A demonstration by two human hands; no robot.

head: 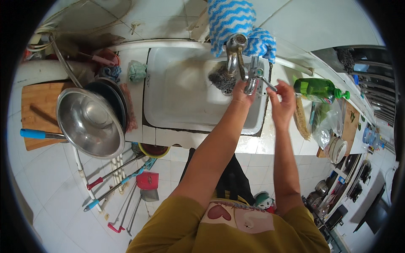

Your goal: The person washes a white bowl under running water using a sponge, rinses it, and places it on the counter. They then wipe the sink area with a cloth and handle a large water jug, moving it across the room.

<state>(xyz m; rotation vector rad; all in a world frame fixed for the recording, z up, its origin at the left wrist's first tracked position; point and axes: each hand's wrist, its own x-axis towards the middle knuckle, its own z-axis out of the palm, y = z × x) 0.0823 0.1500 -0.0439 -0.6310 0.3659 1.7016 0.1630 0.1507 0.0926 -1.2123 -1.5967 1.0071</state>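
Observation:
My left hand (pixel 243 95) is in the white sink (pixel 186 95), under the spout of the right-hand chrome tap (pixel 251 86), which partly hides it; whether it holds anything is not visible. Thumb and fingers of my right hand (pixel 282 102) pinch the end of that tap's lever handle (pixel 269 84). To the left stands a larger chrome faucet (pixel 235 52) with a long lever. A dark mesh scouring pad (pixel 221 79) lies in the sink near the drain. Behind the taps hangs a blue and white wavy-striped cloth (pixel 232 19).
Right of the sink lie a green detergent bottle (pixel 316 90), a loofah (pixel 301 118), a clear plastic bag (pixel 327 125) and stacked bowls (pixel 338 150). On the left are a steel basin (pixel 91 123), a wooden cutting board (pixel 38 117) and a crumpled green cloth (pixel 137 71). Long-handled tools (pixel 120 183) lean below.

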